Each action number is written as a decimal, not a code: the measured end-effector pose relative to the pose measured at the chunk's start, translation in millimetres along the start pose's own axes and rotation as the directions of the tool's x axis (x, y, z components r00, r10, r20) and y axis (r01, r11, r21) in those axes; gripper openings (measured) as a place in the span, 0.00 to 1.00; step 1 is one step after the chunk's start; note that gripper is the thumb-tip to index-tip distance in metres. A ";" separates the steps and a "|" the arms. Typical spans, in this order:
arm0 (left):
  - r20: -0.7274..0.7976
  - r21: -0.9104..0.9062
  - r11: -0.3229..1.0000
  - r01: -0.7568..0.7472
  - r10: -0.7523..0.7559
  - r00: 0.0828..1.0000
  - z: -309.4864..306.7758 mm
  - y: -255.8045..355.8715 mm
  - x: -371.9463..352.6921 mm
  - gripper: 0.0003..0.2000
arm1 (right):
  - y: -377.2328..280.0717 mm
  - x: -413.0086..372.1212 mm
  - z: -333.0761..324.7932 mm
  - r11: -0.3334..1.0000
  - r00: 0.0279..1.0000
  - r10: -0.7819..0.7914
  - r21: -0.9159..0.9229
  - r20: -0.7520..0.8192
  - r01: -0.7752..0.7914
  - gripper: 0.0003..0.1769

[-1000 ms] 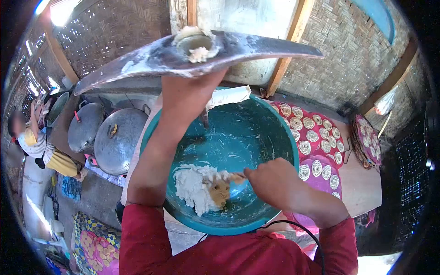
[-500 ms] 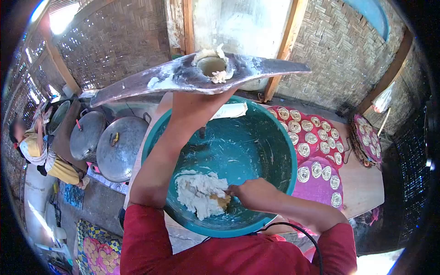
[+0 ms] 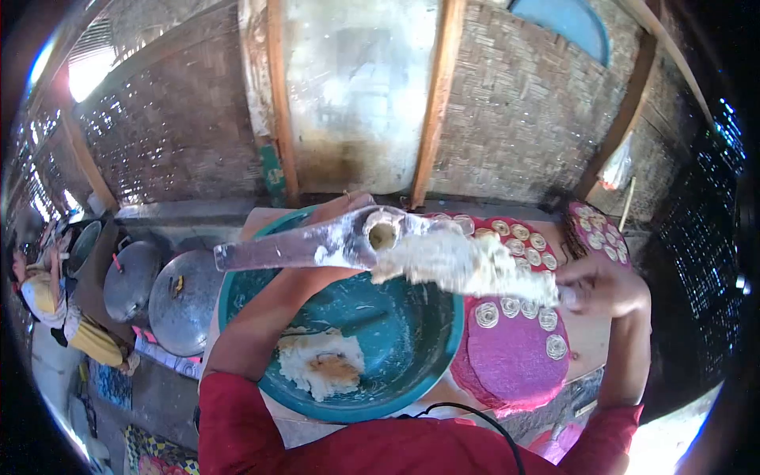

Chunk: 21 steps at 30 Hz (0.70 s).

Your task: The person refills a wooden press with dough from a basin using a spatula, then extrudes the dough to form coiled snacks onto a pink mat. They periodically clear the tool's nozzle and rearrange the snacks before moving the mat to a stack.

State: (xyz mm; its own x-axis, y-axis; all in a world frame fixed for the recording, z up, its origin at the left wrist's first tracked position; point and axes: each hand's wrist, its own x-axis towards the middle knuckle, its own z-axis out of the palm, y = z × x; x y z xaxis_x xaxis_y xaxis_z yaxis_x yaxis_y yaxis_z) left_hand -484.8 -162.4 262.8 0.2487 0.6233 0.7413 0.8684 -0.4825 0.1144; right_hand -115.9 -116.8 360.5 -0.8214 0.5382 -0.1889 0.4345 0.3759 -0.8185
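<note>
My left hand (image 3: 345,204) holds up a long wooden press (image 3: 293,252) from below, over the teal basin (image 3: 408,328); only its fingertips show past the wood. The press has a round hole (image 3: 383,235) ringed with white dough. More dough (image 3: 467,267) is smeared, blurred, along its right half. My right hand (image 3: 606,286) is closed around the press's right tip. A lump of white and tan dough (image 3: 321,366) lies in the near left of the basin.
Red and purple mats (image 3: 514,360) with several coiled dough rounds lie to the right of the basin. Two lidded metal pots (image 3: 178,305) stand on the left, with a crouching person (image 3: 43,297) beyond. A woven wall is close behind. A black cable (image 3: 467,412) runs by my chest.
My right hand left the dough lump in the basin and rose to the press's right end. The press came down and toward me, and dough now covers its right half.
</note>
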 end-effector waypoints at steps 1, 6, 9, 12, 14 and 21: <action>0.038 0.023 1.000 -0.007 0.007 0.999 1.2 7.8 3.0 0.14 | 2.6 -0.2 -5.4 0.995 0.997 0.067 0.074 0.030 -0.069 0.21; -0.008 0.107 0.992 -0.060 0.061 0.998 28.9 33.7 18.7 0.14 | -29.6 9.4 1.3 0.871 0.990 -0.046 -0.490 -0.131 -0.025 0.17; 0.031 0.093 0.996 -0.019 0.016 0.999 27.4 62.4 30.1 0.15 | -45.2 16.8 43.4 0.016 0.808 -0.572 -0.986 -0.145 -0.165 0.12; 0.220 0.081 0.997 0.012 -0.030 0.975 25.0 70.2 28.8 0.19 | -18.2 18.0 94.0 -0.308 0.727 -0.684 -0.924 0.051 -0.225 0.17; 0.198 0.009 1.000 0.005 -0.006 0.980 27.8 63.2 22.6 0.16 | -0.6 8.8 99.4 -0.260 0.731 -0.681 -0.947 0.042 -0.188 0.18; 0.101 0.368 0.929 -0.043 0.005 0.995 23.5 26.0 16.2 0.12 | -50.6 -50.2 72.9 -0.051 0.698 -0.698 -0.961 -0.160 -0.272 0.16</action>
State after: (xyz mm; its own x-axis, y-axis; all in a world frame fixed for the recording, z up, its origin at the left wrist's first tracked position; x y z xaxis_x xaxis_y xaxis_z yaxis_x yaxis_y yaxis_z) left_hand -448.1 -150.4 262.3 0.2955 0.6800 0.6710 0.9539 -0.2481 -0.1687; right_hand -123.6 -217.9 371.9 -0.8175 0.2343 0.5261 0.5560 0.5594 0.6148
